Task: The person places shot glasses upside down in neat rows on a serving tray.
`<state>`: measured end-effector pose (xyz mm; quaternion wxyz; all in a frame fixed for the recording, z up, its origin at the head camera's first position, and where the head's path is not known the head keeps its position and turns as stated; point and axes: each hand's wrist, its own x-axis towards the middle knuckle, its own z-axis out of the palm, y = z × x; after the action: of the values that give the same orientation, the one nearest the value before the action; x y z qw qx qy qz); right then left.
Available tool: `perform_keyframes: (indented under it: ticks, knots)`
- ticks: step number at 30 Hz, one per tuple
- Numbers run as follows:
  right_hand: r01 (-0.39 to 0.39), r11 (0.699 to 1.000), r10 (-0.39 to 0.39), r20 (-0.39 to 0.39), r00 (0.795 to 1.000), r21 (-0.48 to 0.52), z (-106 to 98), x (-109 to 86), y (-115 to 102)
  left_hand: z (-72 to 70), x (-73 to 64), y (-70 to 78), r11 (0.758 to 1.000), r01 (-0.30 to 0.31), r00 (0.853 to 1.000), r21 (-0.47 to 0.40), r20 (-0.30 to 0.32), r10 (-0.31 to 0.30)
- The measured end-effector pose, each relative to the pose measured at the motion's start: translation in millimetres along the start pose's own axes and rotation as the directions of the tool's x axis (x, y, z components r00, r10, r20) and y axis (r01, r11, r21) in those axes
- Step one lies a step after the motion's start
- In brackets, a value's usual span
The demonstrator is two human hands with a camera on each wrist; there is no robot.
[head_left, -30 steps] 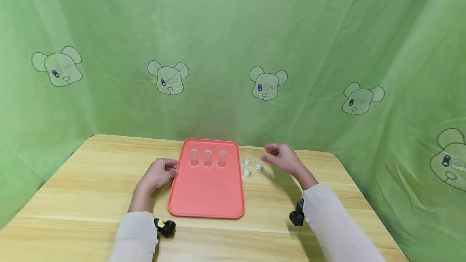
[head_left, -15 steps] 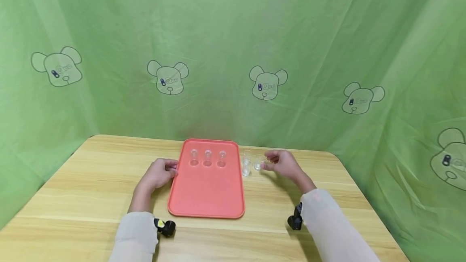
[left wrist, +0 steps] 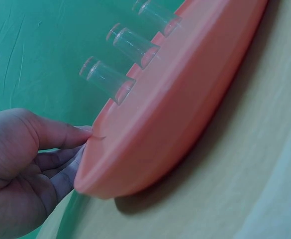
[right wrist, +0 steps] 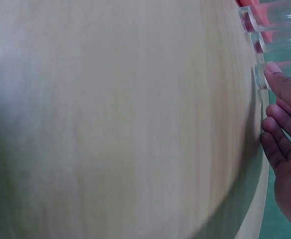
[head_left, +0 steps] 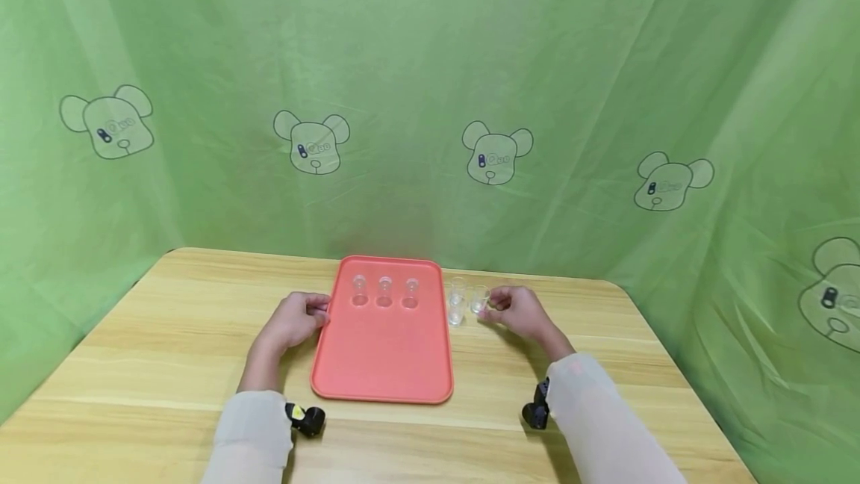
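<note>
My left hand (head_left: 295, 321) pinches the left rim of a red tray (head_left: 383, 357). In the left wrist view the thumb (left wrist: 65, 134) lies over the rim, with fingers curled below it. Three clear shot glasses stand upside down in a row across the tray's far part, the middle one (head_left: 384, 293) between two others. Right of the tray, several more shot glasses (head_left: 456, 311) are grouped on the table. My right hand (head_left: 525, 311) holds the rightmost shot glass (head_left: 479, 299), thumb on its near side; the index finger is largely hidden in the right wrist view.
The wooden table (head_left: 181, 349) ends at a green curtain (head_left: 403, 193) printed with bear heads, close behind the tray and glasses. Black wrist cameras, one on the left wrist (head_left: 305, 420), hang near the table's front part.
My right hand has come down and toward me onto the rightmost shot glass, its thumb now against it. The left hand and the tray stay in place.
</note>
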<state>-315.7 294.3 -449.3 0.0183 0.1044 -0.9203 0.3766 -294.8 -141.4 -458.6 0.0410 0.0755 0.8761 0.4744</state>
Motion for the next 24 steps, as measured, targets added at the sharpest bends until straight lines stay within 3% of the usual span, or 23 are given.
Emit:
perform_keyframes:
  ticks: [24]
  knots:
    - [-0.065, 0.997, 0.065, -0.016, 0.998, -0.029, 14.7, 3.2, -7.0, 0.5, 1.8, -2.2, 1.0, 0.009, 1.0, -0.005, 0.0, -0.009]
